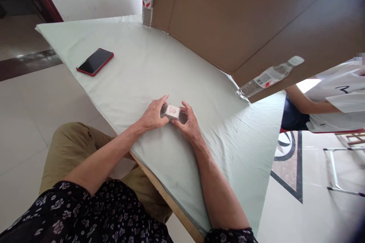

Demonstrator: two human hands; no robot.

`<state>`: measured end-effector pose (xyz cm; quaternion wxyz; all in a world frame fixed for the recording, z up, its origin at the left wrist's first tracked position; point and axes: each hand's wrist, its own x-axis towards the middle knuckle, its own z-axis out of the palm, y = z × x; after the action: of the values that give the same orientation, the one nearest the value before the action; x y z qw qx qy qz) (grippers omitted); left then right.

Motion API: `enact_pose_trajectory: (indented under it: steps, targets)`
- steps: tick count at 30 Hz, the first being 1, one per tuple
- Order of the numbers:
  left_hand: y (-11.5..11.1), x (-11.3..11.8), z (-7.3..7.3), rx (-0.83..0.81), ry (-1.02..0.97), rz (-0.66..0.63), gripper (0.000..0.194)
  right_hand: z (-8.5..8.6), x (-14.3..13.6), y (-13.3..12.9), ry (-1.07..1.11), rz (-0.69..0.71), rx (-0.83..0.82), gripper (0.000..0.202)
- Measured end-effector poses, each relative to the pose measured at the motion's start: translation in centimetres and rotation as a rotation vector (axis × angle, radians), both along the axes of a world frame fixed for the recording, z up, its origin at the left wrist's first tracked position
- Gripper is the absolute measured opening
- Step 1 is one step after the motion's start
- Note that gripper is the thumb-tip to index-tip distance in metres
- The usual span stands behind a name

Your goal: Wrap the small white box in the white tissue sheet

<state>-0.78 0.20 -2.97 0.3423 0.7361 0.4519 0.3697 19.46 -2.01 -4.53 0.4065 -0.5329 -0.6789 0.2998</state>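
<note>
Curving around a small box [172,111] from its left side, the fingers of the left hand [155,115] are closed on it, with the thumb along its near edge. The right hand [189,122] grips the same box from the other side, its thumb at the near right corner and its fingers bent toward the right edge, the forefinger raised. The box sits between the two hands, its pale top printed in red and its near side darker; it seems to be at or just above the cloth, though the hands hide too much of its underside to be sure.

Beneath the hands, a pale green cloth [114,87] covers the table, creased most to the right of the right hand. Bare wood shows along the near edge [168,201]. Below are the wearer's khaki trousers [64,152] and black flowered top [94,216].

Farther out to the left, a phone [95,62] in a red case lies flat near the table's edge, dark screen up. Beyond the hands, a brown cardboard panel [211,19] rises from the cloth. One clear water bottle [147,5] stands upright by its left end; a second bottle [265,79], slanted in the view, is close against its right part. Past that, a person in a white shirt [339,93] sits near a metal frame [333,169] on the tiled floor [310,212].
</note>
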Motion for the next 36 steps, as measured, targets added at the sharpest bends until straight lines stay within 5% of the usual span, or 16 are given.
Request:
enact_pose_trajectory:
  steps: [5,13,22,36]
  targets:
    - [0.0,-0.3,0.0,-0.050,-0.017,-0.021,0.094,0.7,0.5,0.0,0.055,0.067,-0.008,0.090]
    - [0.1,-0.3,-0.3,-0.065,-0.015,-0.030,0.097,0.7,0.6,0.1,0.319,-0.044,-0.035,0.071]
    - [0.3,-0.1,-0.9,0.009,0.056,-0.033,0.097,1.7,-0.2,-0.2,0.075,-0.081,0.131,0.027]
    - [-0.3,0.5,-0.8,0.083,-0.042,-0.132,0.096,2.7,-1.3,-0.3,-0.236,-0.146,0.343,0.021]
